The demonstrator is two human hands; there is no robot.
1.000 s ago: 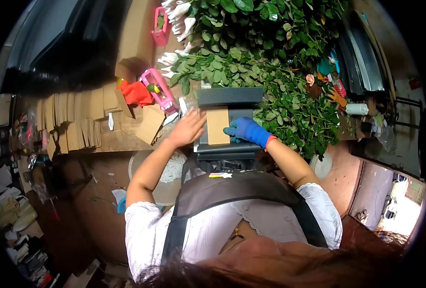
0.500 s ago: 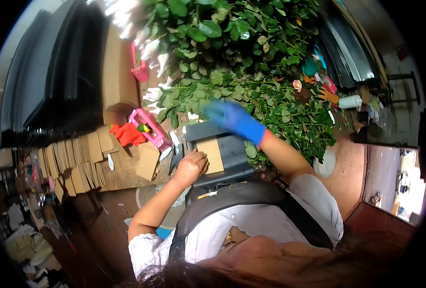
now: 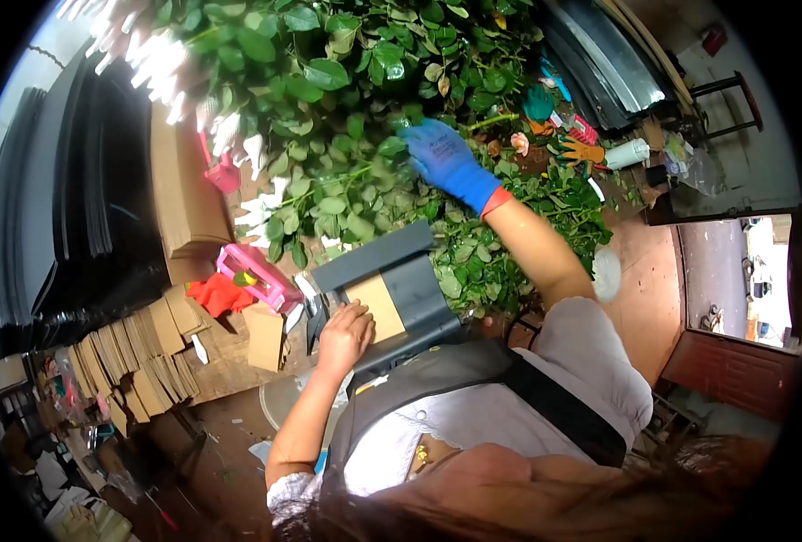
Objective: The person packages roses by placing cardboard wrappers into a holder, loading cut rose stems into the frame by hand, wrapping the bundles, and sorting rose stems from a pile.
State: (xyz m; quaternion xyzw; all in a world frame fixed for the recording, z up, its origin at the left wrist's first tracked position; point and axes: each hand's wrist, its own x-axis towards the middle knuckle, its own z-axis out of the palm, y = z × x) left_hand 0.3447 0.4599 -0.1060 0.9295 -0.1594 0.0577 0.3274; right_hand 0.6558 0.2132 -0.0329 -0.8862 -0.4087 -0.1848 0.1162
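A great pile of leafy stems (image 3: 328,72) covers much of the wooden table (image 3: 225,361), loose and tangled, so the work with them looks, by judgement, to be at an early stage. Tall dark sheets (image 3: 84,208) stand at the left side. Directly before the person lies a dark pad (image 3: 423,294) with a raised band along its far edge; leaves crowd that band and the pad's right side, which may hamper movement there. Left of it stands a row of cardboard pieces (image 3: 134,361). One cardboard sheet (image 3: 380,312) is already laid flat on the pad, its face showing, and the stems are not yet on it. The gloved right hand (image 3: 450,163) is in among the leaves beyond the pad; its fingertips are blurred, and whether they grip a stem cannot be told. The bare left hand (image 3: 344,339) rests on the cardboard sheet's left edge, fingers bent close together; whether it pinches the sheet cannot be told. A pink frame (image 3: 274,291) sits near the pad, with a red cloth (image 3: 215,294) beside it. A single pale flower (image 3: 520,142) shows at the right, apart from both hands.
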